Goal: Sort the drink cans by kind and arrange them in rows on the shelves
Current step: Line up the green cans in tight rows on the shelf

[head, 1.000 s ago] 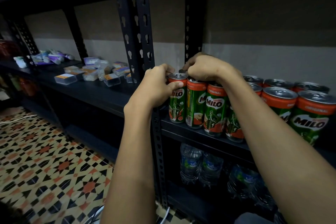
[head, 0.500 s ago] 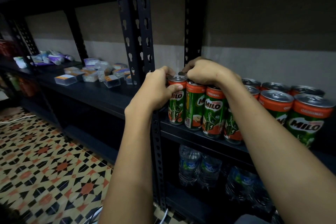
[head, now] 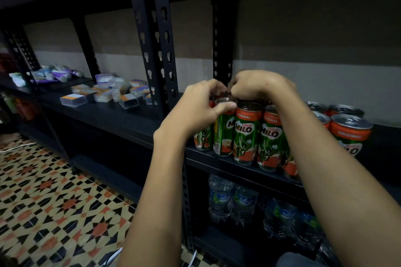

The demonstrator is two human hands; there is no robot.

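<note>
Green and orange Milo cans stand upright in rows on a black shelf point(head: 230, 161). My left hand point(head: 199, 108) curls over the tops of the leftmost cans, thumb across the rim of the second Milo can point(head: 223, 134). My right hand point(head: 258, 84) is curled over can tops in the row behind; what its fingers hold is hidden. Two front-row Milo cans point(head: 246, 134) stand free to the right of my left hand. More Milo cans point(head: 349, 132) stand further right, partly behind my right forearm.
A black slotted upright post point(head: 158, 50) stands just left of the cans. Small clear plastic boxes point(head: 72, 99) and packets lie on the shelf to the left. Water bottles point(head: 243, 201) fill the shelf below. Patterned floor tiles point(head: 54, 201) lie lower left.
Both hands stay on the can tops at the left end of the row. The left thumb has slid right onto the second can, and another can shows left of it.
</note>
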